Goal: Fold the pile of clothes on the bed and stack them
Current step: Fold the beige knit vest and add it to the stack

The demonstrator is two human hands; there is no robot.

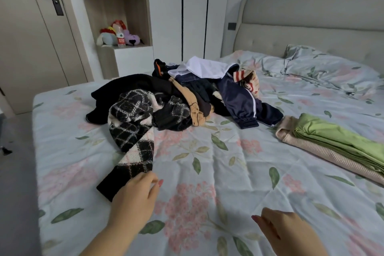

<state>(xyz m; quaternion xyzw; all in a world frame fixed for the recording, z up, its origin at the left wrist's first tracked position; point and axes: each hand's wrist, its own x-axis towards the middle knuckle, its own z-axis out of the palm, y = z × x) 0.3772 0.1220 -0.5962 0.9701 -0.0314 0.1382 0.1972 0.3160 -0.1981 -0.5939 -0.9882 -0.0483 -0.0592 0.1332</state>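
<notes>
While I look down through the head camera, the bed (218,172) in its pale floral sheet fills the view. The pile of clothes (207,91) lies unfolded at the middle of the bed, well beyond both hands. From its near left side a black-and-white argyle sweater (133,122) trails one sleeve (135,156) toward me. The sleeve's long axis runs from the pile down to its black cuff (108,188). My left hand (135,199) is at that cuff, overlapping its near edge, thumb out to the side. Its fingertips are hidden, so I cannot tell whether they pinch the cloth. My right hand (284,228) hovers low over the sheet, fingers loose and apart, holding nothing, well apart from the sweater. At the right edge, a folded green garment (332,141) rests on a folded pink ribbed knit (324,155). I judge the sweater comes next, and the left hand is the nearer one to draw it clear.
</notes>
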